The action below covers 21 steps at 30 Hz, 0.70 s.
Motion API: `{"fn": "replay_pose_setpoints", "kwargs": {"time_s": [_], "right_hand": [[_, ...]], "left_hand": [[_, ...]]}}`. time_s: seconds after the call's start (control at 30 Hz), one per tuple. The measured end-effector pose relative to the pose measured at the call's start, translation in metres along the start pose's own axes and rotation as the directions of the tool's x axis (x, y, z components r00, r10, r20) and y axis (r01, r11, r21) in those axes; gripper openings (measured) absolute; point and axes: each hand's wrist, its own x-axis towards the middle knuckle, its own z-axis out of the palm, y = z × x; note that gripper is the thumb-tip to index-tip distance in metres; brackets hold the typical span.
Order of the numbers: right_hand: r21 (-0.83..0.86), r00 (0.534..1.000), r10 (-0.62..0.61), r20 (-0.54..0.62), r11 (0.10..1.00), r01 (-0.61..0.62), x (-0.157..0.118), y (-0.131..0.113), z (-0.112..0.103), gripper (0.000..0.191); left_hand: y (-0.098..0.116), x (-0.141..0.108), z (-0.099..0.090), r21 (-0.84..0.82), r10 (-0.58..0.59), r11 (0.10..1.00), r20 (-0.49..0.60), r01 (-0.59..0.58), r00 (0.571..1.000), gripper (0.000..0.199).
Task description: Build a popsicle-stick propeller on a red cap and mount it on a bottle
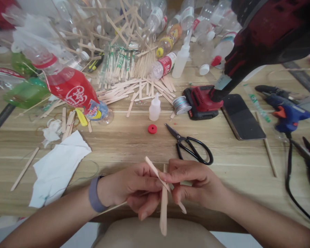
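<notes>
Near the table's front edge, both hands meet around flat wooden craft sticks [164, 217] that cross each other. My left hand [133, 184], with a purple band at the wrist, is closed on the sticks, thumb on top. A thin stick [113, 207] runs out below that wrist. My right hand [198, 179] pinches the crossing between thumb and fingers from the other side. Some of the sticks' length is hidden by my fingers. Just beyond the hands lie black-handled scissors [181, 138] and a red cap [152, 129], with a small white squeeze bottle [154, 109] behind.
A red-and-black power tool [204, 101] stands at right beside a wire spool [182, 105] and phone [244, 117]. Farther right lies a blue glue gun [290, 113]. Left are a red-labelled bottle [73, 90] and white paper [58, 168]. Loose sticks [119, 91] and plastic bottles fill the back.
</notes>
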Motion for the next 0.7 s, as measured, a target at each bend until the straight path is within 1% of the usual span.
{"fn": "replay_pose_setpoints", "kwargs": {"time_s": [0.2, 0.4, 0.5, 0.57, 0.7], "right_hand": [[0.004, 1.000, -0.004, 0.008, 1.000, 0.004, 0.0008, -0.0013, -0.0005, 0.040], [0.027, 1.000, -0.016, 0.008, 0.999, 0.016, 0.0015, -0.0006, 0.0008, 0.040], [0.020, 1.000, -0.014, 0.006, 1.000, 0.013, 0.0017, 0.0000, 0.0010, 0.039], [0.014, 1.000, -0.018, 0.002, 1.000, 0.018, 0.0020, -0.0001, 0.0011, 0.039], [0.019, 1.000, -0.025, 0.004, 0.999, 0.025, 0.0025, -0.0010, 0.0009, 0.041]], "left_hand": [[-0.0006, -0.0003, -0.0013, 0.001, 0.000, 1.000, 0.014, 0.000, 1.000, 0.032], [-0.0014, -0.0008, -0.0024, 0.007, -0.003, 1.000, 0.007, 0.003, 1.000, 0.037], [-0.0008, -0.0006, -0.0024, 0.007, -0.017, 1.000, 0.003, 0.017, 1.000, 0.033], [-0.0001, -0.0003, -0.0024, 0.004, -0.021, 1.000, 0.021, 0.020, 1.000, 0.031], [0.0003, 0.0000, -0.0024, -0.005, -0.005, 1.000, 0.034, 0.005, 0.999, 0.031]]}}
